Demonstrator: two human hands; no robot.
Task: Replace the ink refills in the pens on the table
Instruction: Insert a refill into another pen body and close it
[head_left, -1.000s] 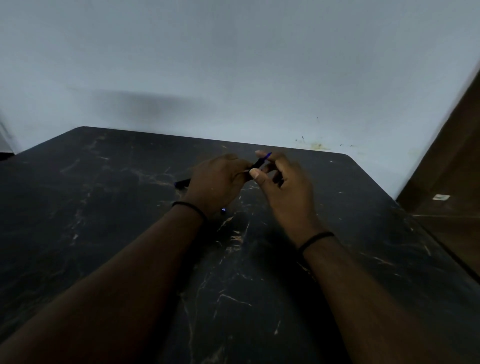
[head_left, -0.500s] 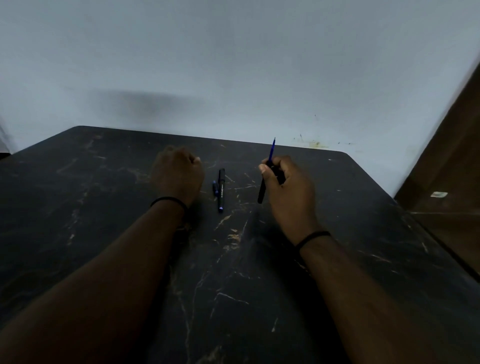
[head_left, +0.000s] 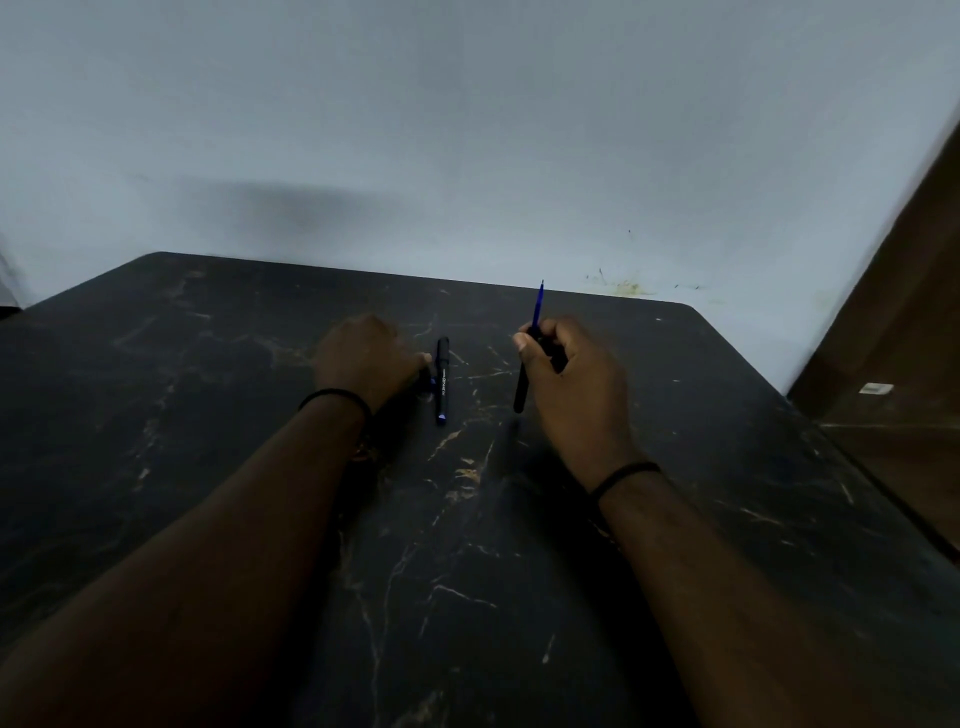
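Centre of the frame, head view: dark marble-patterned surface (head_left: 467, 545) against a pale wall. Right hand (head_left: 571, 384) closed around a slim black pen barrel (head_left: 521, 384) with a thin blue ink refill (head_left: 537, 306) sticking up out of its top, held clear of the surface. Left hand (head_left: 363, 358) rests knuckles-up, fingers curled; whether it grips anything cannot be told. Just right of it lies a capped black pen with white lettering (head_left: 442, 379), and a small blue-tipped piece (head_left: 427, 382) sits at the left hand's fingertips.

Judged step: refill partly out of or into the barrel. Next move likely needs the left hand to pinch the refill while the right steadies the barrel.
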